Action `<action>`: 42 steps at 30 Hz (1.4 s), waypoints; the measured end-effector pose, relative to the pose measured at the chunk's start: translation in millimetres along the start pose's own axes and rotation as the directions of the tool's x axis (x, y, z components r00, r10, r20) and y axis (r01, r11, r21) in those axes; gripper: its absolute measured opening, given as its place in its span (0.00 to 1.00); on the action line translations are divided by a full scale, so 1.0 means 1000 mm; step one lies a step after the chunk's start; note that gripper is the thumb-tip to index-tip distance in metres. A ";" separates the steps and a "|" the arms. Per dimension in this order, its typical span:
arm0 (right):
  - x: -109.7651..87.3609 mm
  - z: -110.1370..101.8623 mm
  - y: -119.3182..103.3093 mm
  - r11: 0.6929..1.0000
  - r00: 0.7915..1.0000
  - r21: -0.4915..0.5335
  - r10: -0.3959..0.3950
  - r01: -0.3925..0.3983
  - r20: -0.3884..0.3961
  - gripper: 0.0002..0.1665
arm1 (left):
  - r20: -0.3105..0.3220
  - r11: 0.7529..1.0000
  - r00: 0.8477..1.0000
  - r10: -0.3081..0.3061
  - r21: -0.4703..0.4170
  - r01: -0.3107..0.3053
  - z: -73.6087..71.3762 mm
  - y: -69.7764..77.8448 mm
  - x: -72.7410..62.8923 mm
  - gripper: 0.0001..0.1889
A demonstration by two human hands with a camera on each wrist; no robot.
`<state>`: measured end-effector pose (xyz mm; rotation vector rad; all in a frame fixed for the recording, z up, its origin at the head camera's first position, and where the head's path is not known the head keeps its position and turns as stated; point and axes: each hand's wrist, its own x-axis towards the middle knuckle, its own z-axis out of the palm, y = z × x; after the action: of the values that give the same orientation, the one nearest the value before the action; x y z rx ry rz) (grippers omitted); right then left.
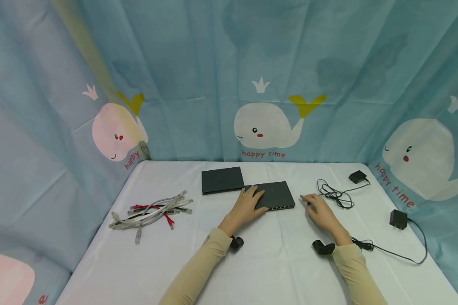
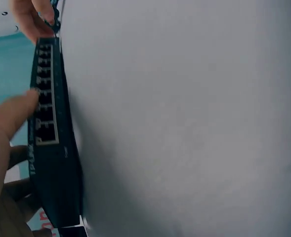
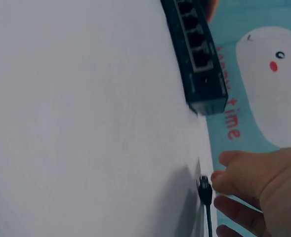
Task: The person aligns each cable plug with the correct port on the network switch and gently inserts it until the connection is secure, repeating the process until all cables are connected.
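My left hand rests spread over the left part of a black network switch. In the left wrist view its thumb lies at the top of the front face, by the row of ports. To the right of the switch, my right hand reaches low over the table with loosely bent fingers. Right at its fingertips is the small black plug of a thin cable; no finger is seen wrapped round it. A second flat black box lies behind and left of the switch, nearly touching its corner.
A bundle of grey, white, black and red network cables lies at the left. At the right are a black power adapter with a coiled cord and another adapter. Curtains border the white table.
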<state>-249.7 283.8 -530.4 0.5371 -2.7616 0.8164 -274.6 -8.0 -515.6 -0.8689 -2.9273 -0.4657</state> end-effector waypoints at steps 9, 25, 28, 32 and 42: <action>0.005 -0.008 0.011 0.982 1.000 -0.188 0.026 -0.026 -0.002 0.17 | 0.135 1.000 0.991 -0.002 0.009 0.001 -0.003 -0.012 0.025 0.49; 0.004 -0.012 0.012 0.970 0.998 -0.235 0.051 -0.059 -0.040 0.07 | 0.135 0.999 0.991 0.010 0.037 -0.015 -0.001 -0.013 0.027 0.49; 0.001 -0.013 0.011 0.969 0.998 -0.236 0.059 -0.066 -0.037 0.07 | 0.136 0.999 0.991 0.001 0.054 -0.009 0.000 -0.012 0.026 0.49; -0.004 -0.014 0.008 0.970 0.997 -0.233 0.056 -0.066 -0.051 0.06 | 0.132 0.999 0.991 0.001 0.054 -0.009 -0.001 -0.010 0.023 0.49; -0.013 -0.008 -0.005 0.985 0.996 -0.167 0.034 -0.048 -0.084 0.04 | 0.107 0.998 0.994 -0.014 0.063 0.008 -0.002 -0.004 0.016 0.49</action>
<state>-235.6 287.8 -525.5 0.4074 -2.7419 0.5905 -290.3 -3.5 -512.6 -0.8977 -3.0266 -0.3365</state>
